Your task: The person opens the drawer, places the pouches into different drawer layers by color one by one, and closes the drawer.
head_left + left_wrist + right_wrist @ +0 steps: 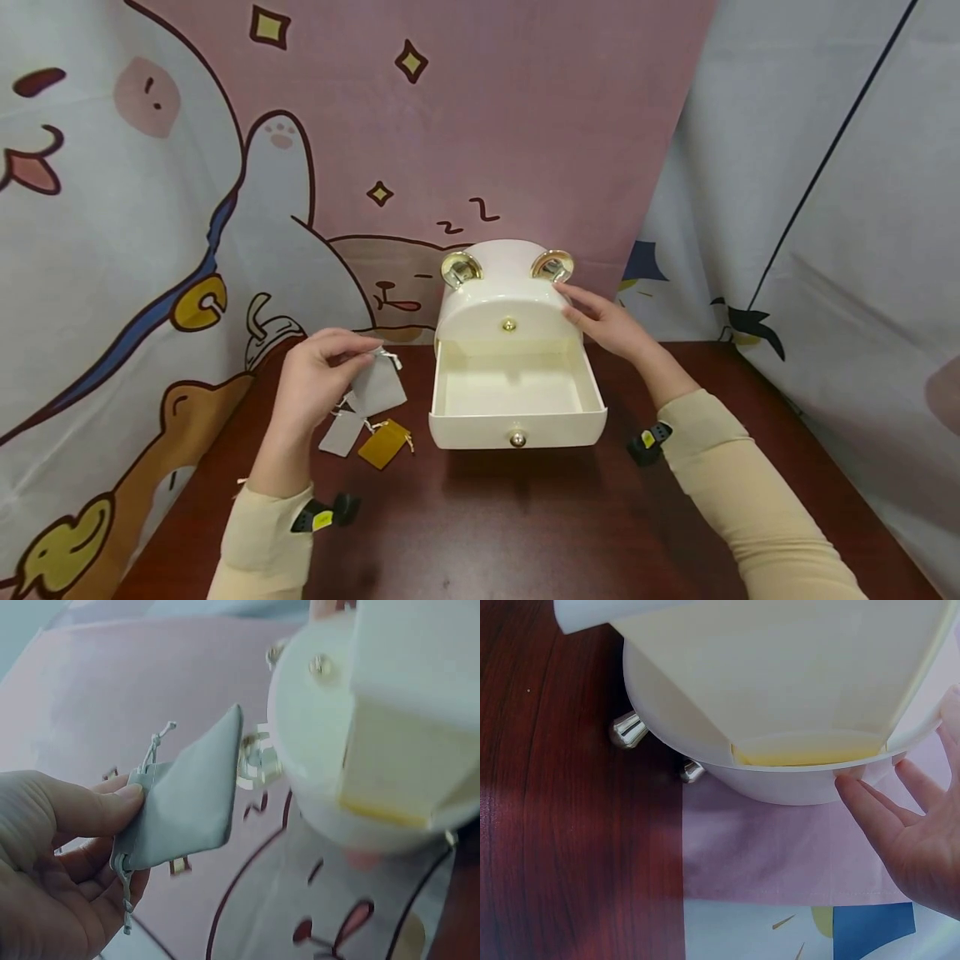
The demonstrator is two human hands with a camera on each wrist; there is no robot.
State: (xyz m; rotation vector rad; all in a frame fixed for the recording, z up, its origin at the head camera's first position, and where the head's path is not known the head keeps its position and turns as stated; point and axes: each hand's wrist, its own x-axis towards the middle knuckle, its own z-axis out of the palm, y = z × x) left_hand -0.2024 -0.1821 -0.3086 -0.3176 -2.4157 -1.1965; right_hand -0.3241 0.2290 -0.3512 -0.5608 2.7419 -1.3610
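My left hand (311, 379) pinches a grey drawstring pouch (378, 390) at its top edge, left of a cream-white box. In the left wrist view the pouch (187, 806) hangs flat from thumb and fingers, its cords dangling at both sides. The rounded box (501, 287) has two gold ears and a lower drawer (476, 433) pulled out, with nothing inside it. My right hand (611, 327) touches the box's upper right side with extended fingers, seen at the rim in the right wrist view. A smaller grey pouch (342, 434) and a mustard pouch (385, 444) lie under the left hand.
The box stands toward the back of a dark red-brown table (480, 533). Behind it hangs a pink cloth (525, 125) with cartoon animals. The open drawer juts toward me, with a round knob (517, 439) on its front. Metal feet (628, 730) lift the box.
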